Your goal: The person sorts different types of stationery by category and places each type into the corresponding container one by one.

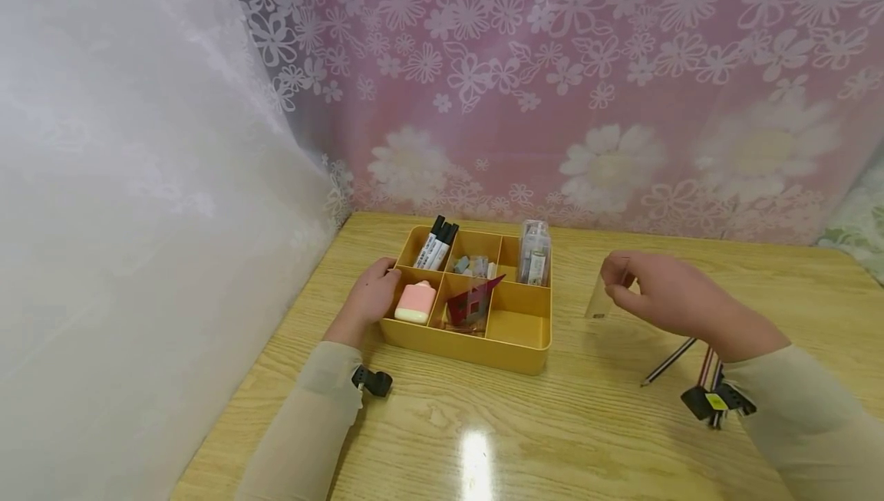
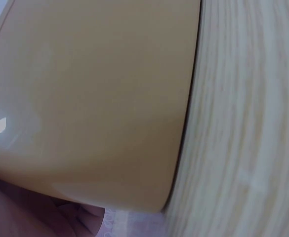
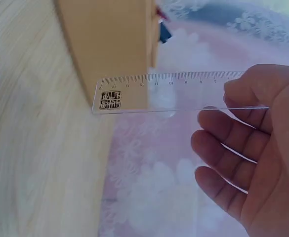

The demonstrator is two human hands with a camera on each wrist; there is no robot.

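Observation:
A yellow six-compartment desk organizer [image 1: 463, 346] stands on the wooden table. My left hand [image 1: 369, 294] grips its left side, with fingers at the rim; in the left wrist view the organizer's wall [image 2: 95, 108] hides most of that hand. To the right of the organizer, my right hand [image 1: 663, 290] pinches a clear ruler [image 3: 134, 94] between thumb and index finger. The ruler's free end, bearing a black square stamp, points down toward the table in the head view. The other fingers of the right hand are loosely bent, away from the ruler.
Black-capped markers [image 1: 437, 246], small erasers [image 1: 473, 265], a clear plastic case [image 1: 535, 259], a pink-and-cream item [image 1: 416, 303] and a dark red flat piece [image 1: 464, 308] occupy compartments. Striped pencils [image 1: 668, 361] lie under the right wrist. A floral curtain [image 1: 518, 102] hangs behind the table.

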